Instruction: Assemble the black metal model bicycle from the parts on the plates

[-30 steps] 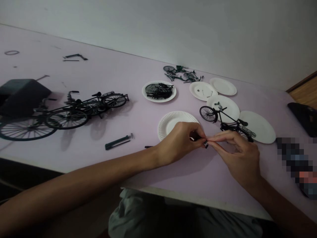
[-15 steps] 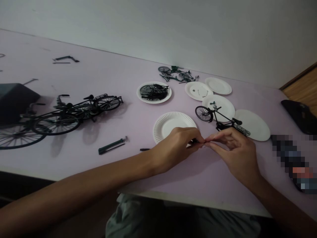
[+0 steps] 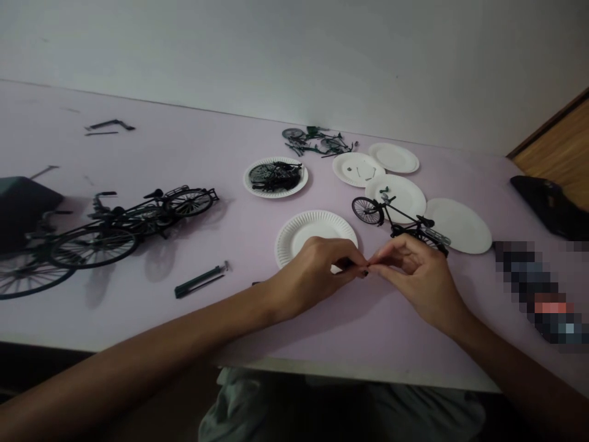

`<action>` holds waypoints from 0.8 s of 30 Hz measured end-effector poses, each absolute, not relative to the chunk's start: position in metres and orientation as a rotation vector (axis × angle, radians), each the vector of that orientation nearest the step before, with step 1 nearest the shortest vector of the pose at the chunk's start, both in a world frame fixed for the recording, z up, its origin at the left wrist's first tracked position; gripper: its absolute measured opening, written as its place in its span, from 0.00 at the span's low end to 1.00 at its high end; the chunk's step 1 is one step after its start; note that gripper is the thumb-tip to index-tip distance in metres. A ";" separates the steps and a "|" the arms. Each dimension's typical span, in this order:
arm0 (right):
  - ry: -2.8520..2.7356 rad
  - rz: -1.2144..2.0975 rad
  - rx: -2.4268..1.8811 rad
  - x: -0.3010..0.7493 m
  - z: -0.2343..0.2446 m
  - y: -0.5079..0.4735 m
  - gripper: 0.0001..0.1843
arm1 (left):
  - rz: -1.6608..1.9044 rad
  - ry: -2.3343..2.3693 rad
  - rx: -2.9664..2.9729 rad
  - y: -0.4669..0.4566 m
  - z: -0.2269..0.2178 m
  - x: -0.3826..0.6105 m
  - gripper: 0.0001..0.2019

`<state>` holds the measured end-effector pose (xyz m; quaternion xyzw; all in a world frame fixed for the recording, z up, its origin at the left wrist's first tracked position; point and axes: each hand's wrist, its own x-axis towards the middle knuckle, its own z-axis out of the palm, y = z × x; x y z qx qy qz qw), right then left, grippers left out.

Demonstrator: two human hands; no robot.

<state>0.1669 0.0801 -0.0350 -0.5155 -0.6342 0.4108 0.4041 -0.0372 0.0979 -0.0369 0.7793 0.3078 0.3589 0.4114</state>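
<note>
My left hand [image 3: 319, 273] and my right hand [image 3: 411, 276] meet fingertip to fingertip above the table, in front of a white paper plate [image 3: 285, 242]. Both are closed in a pinch. Something small and dark shows between the fingertips, too small and too covered to name. Just behind my right hand stands a black model bicycle [image 3: 400, 221], its rear part partly hidden by that hand. Left of my left forearm lies a dark green screwdriver-like tool or pump-shaped piece [image 3: 200, 281], with a thin rod along it.
Black model bicycles [image 3: 133, 224] stand at left beside a dark block [image 3: 27, 205]. A paper plate [image 3: 248, 184] holds black bicycle parts; green parts [image 3: 319, 141] lie near the wall. Several white plates [image 3: 464, 227] spread at right, near a black object [image 3: 547, 205] and a blurred-out item [image 3: 543, 294].
The view has shifted slightly, so most things on the table sit further left. My hands stay pinched together; a small dark bit now shows below the fingertips.
</note>
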 end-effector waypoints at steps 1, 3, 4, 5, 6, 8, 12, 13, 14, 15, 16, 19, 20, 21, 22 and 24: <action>-1.598 1.037 -1.281 0.167 -0.034 0.081 0.08 | 0.907 0.786 1.891 0.098 -0.035 -0.037 0.03; -1.597 1.041 -1.259 0.168 -0.031 0.081 0.07 | 0.916 0.796 1.760 0.098 -0.031 -0.037 0.03; -1.604 1.048 -1.260 0.168 -0.029 0.081 0.07 | 0.920 0.798 1.708 0.098 -0.029 -0.036 0.03; -1.612 1.059 -1.263 0.169 -0.028 0.081 0.07 | 0.927 0.800 1.668 0.098 -0.027 -0.036 0.03; -1.612 1.084 -1.265 0.169 -0.028 0.081 0.07 | 0.940 0.802 1.634 0.097 -0.026 -0.036 0.04; -1.579 1.175 -1.250 0.170 -0.028 0.081 0.07 | 0.965 0.801 1.587 0.097 -0.025 -0.035 0.04; -1.456 1.361 -1.205 0.172 -0.033 0.084 0.07 | 0.993 0.788 1.557 0.096 -0.026 -0.035 0.04; -1.436 1.378 -1.199 0.173 -0.034 0.084 0.07 | 0.994 0.792 1.555 0.096 -0.026 -0.034 0.04; -1.422 1.382 -1.194 0.173 -0.035 0.085 0.07 | 0.998 0.792 1.548 0.095 -0.027 -0.034 0.04; -1.414 1.378 -1.186 0.174 -0.036 0.085 0.07 | 1.000 0.788 1.534 0.095 -0.028 -0.033 0.04; -1.412 1.368 -1.180 0.174 -0.036 0.085 0.07 | 1.004 0.783 1.511 0.095 -0.028 -0.033 0.04; -1.421 1.331 -1.167 0.174 -0.034 0.084 0.06 | 0.988 0.780 1.416 0.096 -0.028 -0.031 0.06; -1.423 1.323 -1.164 0.174 -0.033 0.084 0.06 | 0.967 0.786 1.384 0.096 -0.027 -0.031 0.07; -1.425 1.318 -1.164 0.174 -0.032 0.084 0.06 | 0.940 0.793 1.352 0.097 -0.026 -0.031 0.07; -1.429 1.313 -1.165 0.174 -0.032 0.083 0.06 | 0.911 0.794 1.324 0.097 -0.025 -0.031 0.08; -1.441 1.308 -1.167 0.174 -0.031 0.083 0.05 | 0.860 0.786 1.278 0.098 -0.024 -0.031 0.08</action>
